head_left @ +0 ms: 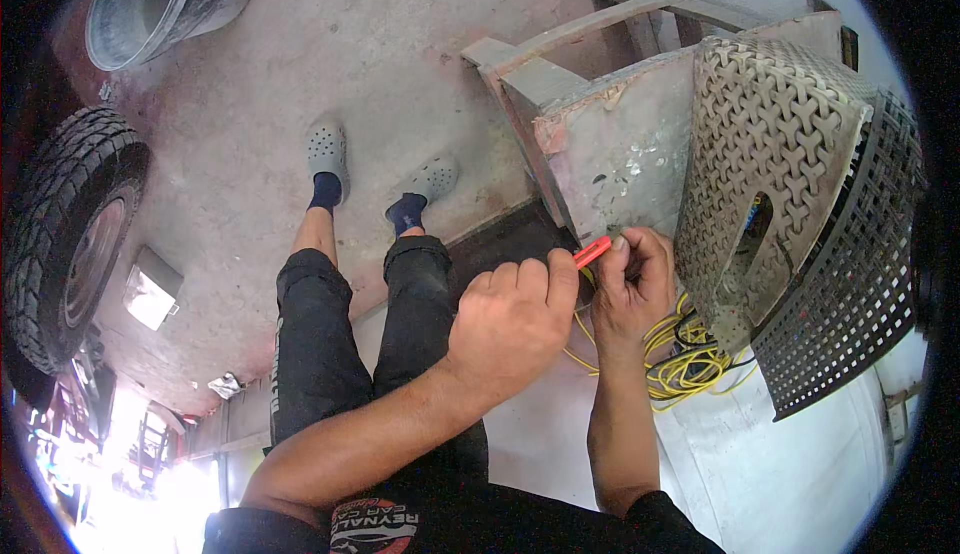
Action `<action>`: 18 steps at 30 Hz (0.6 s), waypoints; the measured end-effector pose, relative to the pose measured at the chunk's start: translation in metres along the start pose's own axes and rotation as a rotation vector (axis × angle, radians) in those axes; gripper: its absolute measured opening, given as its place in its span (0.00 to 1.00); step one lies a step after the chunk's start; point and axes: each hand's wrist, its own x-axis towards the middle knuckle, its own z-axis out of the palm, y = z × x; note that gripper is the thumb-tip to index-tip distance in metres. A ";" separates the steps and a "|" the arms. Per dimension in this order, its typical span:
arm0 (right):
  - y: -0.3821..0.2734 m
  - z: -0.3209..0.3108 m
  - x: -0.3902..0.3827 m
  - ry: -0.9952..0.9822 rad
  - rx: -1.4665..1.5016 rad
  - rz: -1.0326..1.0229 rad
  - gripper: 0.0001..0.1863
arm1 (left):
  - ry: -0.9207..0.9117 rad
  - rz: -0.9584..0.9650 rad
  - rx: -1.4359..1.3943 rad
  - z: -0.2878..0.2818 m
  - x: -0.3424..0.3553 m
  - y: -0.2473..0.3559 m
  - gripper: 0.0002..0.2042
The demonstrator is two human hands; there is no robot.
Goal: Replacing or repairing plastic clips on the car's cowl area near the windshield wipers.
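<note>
My left hand [513, 322] is closed in a fist around a slim red tool [592, 251], whose end sticks out past the thumb side toward the right. The rest of it is hidden in the fist, and its kind does not show. Close beside it, my right hand [637, 282] has thumb and fingers pinched together at the tool's end. What sits between those fingertips is too small to make out. A strand of yellow cord rises near both hands from a loose yellow coil [690, 354] beside my right forearm.
A wooden bench frame [545, 79] and a board with a worn surface [635, 144] stand ahead on the right. Woven-pattern plastic baskets [775, 144] lean at the far right. A tire [75, 239] and a bucket [185, 4] are on the left, with a small box [153, 286].
</note>
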 end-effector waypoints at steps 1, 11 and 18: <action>0.000 0.000 0.000 -0.005 0.011 0.021 0.09 | 0.002 0.004 0.010 0.000 0.001 -0.001 0.22; -0.007 0.002 -0.002 -0.007 0.077 0.081 0.05 | -0.006 -0.016 -0.009 -0.001 0.000 0.000 0.22; 0.001 0.005 -0.005 0.039 0.020 0.031 0.08 | -0.021 -0.021 0.013 0.000 0.004 -0.001 0.21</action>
